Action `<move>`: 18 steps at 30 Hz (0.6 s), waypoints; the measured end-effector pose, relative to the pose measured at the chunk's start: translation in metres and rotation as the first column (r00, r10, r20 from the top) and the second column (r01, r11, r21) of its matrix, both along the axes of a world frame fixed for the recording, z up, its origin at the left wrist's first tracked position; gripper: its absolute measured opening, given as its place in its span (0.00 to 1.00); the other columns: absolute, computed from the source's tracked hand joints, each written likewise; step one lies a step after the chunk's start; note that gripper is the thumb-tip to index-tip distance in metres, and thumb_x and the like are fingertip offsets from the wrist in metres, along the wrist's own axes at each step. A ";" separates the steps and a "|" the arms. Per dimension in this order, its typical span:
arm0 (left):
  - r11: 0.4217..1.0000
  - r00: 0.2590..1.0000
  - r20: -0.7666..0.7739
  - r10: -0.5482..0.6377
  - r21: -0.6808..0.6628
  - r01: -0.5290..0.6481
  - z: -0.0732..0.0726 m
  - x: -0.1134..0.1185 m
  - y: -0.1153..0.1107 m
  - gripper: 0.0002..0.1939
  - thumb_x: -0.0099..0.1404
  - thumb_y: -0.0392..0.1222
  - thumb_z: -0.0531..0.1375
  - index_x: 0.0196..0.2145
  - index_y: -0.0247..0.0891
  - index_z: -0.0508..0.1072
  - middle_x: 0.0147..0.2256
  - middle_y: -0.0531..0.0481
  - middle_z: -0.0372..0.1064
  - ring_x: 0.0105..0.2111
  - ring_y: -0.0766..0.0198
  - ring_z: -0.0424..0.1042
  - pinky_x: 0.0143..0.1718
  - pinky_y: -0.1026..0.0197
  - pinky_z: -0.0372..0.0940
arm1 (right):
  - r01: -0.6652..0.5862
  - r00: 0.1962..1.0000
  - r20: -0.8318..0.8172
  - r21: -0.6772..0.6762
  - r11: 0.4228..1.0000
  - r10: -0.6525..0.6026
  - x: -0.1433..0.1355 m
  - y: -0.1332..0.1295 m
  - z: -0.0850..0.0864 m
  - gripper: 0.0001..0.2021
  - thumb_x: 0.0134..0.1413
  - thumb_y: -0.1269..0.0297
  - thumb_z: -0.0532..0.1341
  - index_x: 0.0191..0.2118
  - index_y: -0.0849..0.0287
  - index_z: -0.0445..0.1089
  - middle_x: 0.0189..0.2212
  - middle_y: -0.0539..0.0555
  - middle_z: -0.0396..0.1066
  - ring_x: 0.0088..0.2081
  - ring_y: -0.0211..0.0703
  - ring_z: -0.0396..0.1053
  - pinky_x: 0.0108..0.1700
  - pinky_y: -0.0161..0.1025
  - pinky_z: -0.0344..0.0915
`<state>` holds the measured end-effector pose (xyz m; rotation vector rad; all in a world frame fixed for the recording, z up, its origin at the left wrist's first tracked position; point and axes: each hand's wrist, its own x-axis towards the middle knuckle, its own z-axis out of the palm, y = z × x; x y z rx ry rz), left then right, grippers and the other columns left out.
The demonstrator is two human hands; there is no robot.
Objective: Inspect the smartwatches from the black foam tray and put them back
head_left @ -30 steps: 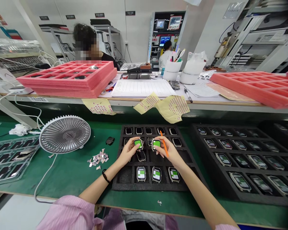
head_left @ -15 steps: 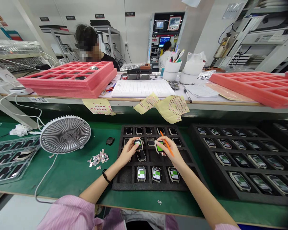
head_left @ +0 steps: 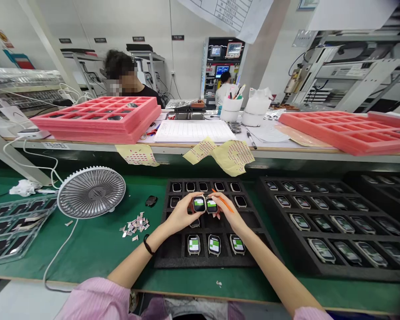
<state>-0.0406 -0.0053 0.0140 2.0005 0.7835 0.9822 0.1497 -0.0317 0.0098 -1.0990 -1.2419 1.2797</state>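
Note:
Above a black foam tray [head_left: 173, 262], my left hand [head_left: 182, 215] is closed on a smartwatch body [head_left: 199, 204] with a lit green and white screen. Close beside it, my right hand [head_left: 230, 215] grips a second smartwatch body [head_left: 211, 205], its screen also lit. An orange stick-like tool [head_left: 224, 202] lies along the fingers of that hand; I cannot make out its tip. Lit watch bodies [head_left: 214, 245] stand in the tray's front row, and dark-screened ones [head_left: 219, 186] fill its back rows. My hands hide part of the middle rows.
More watches lie in a second black foam tray [head_left: 300, 262] at right. To the left are a grey fan [head_left: 91, 193], a pile of small metallic pieces [head_left: 135, 224] and clear plastic trays [head_left: 10, 231]. Pink foam trays [head_left: 100, 129] and a paper form [head_left: 196, 132] rest on the shelf; a person [head_left: 130, 80] sits behind.
The two watches have come together side by side. My left hand has moved right, and my right hand has moved slightly left. The head view has shifted a little.

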 end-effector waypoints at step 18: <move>0.830 0.991 -0.008 0.133 0.547 -0.107 0.070 0.002 0.006 0.23 0.53 0.33 0.63 0.48 0.41 0.70 0.47 0.43 0.67 0.48 0.52 0.66 0.49 0.51 0.63 | -0.304 0.952 0.011 0.151 0.941 0.306 -0.002 0.008 0.076 0.18 0.52 0.61 0.64 0.50 0.50 0.69 0.42 0.52 0.71 0.44 0.43 0.69 0.48 0.39 0.66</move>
